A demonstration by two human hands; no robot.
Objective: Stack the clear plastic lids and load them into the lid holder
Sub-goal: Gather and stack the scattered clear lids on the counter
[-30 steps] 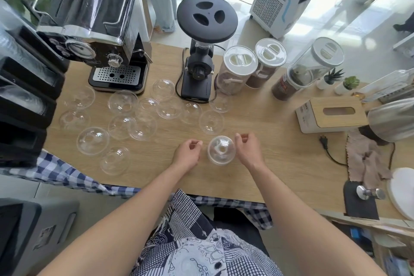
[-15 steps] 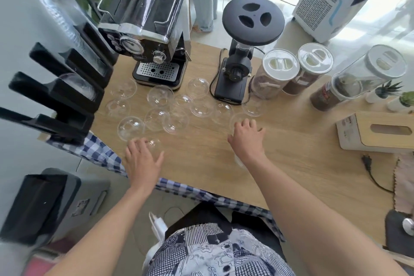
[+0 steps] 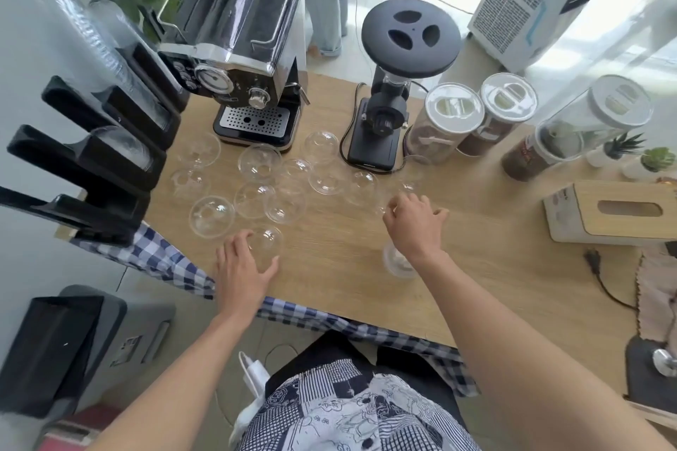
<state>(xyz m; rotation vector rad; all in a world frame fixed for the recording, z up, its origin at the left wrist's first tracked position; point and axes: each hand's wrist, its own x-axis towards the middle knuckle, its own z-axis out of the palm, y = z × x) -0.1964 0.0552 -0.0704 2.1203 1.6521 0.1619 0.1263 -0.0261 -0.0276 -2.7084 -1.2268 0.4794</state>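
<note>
On the table [image 3: 329, 267]: your left hand [image 3: 241, 267] spreads over a dome lid [image 3: 269, 242].
Right hand [image 3: 415, 221]: fingers curled; grip unclear.
Around: loose lids [image 3: 256, 194] before the espresso machine [image 3: 241, 59].
Hidden: a lid stack [image 3: 397, 264] under your wrist.

Bare wooden tabletop [image 3: 476, 267] lies open near and right of the scattered clear dome lids [image 3: 285, 190]. Far passage is blocked by the espresso machine [image 3: 241, 59], coffee grinder [image 3: 388, 113] and storage jars [image 3: 472, 121]; the black lid holder [image 3: 91, 165] walls the left edge.

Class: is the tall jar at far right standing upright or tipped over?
Tipped: the tall jar leans, its lid end raised away from the table.
</note>
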